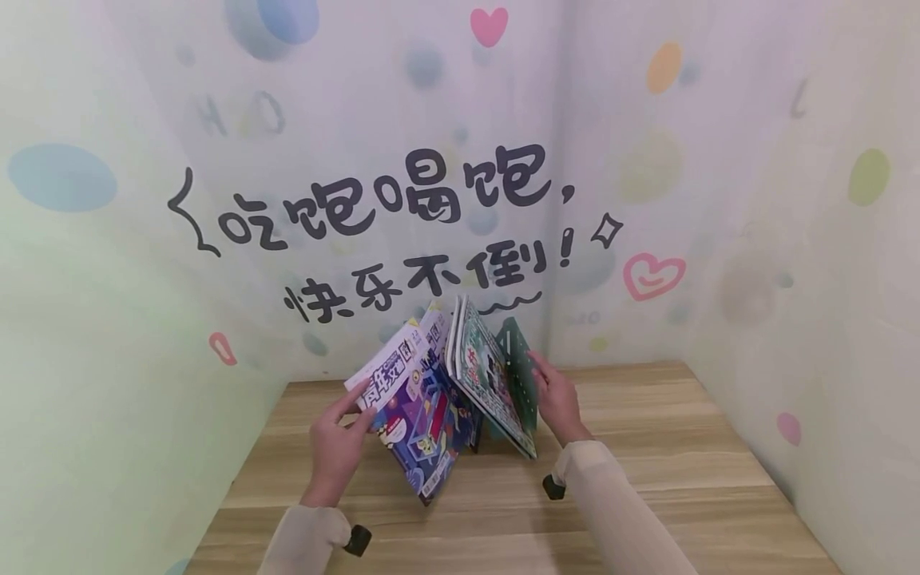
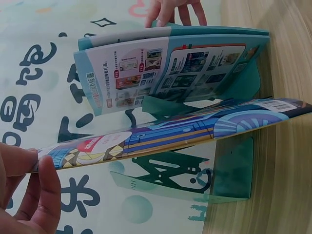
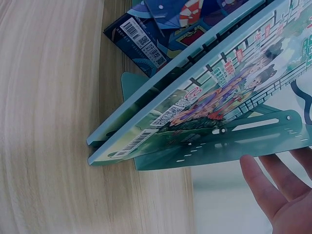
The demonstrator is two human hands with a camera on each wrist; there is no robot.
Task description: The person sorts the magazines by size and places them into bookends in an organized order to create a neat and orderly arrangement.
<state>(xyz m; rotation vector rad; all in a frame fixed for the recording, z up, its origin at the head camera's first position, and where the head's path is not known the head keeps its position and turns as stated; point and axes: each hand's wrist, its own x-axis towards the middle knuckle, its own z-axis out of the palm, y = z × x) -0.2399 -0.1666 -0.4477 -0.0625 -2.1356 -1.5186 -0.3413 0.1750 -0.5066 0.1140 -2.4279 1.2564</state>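
My left hand [image 1: 336, 451] pinches the upper left corner of a purple magazine [image 1: 424, 419], which tilts on the table with its lower corner toward me. In the left wrist view the thumb and fingers [image 2: 48, 187] grip this magazine [image 2: 161, 136] by its edge. Another similar magazine [image 1: 435, 329] stands partly hidden behind it. Green-covered magazines [image 1: 492, 367] lean inside a green metal book stand [image 1: 525, 379]. My right hand [image 1: 559, 403] touches the stand's right panel; in the right wrist view its fingers [image 3: 265, 187] are extended against the panel edge [image 3: 214, 151].
Everything stands on a wood-grain table [image 1: 632, 479]. Behind it is a pale wall [image 1: 611, 319] with dark lettering and coloured dots. The stand's other green side panel [image 2: 234, 170] shows beyond the purple magazine in the left wrist view.
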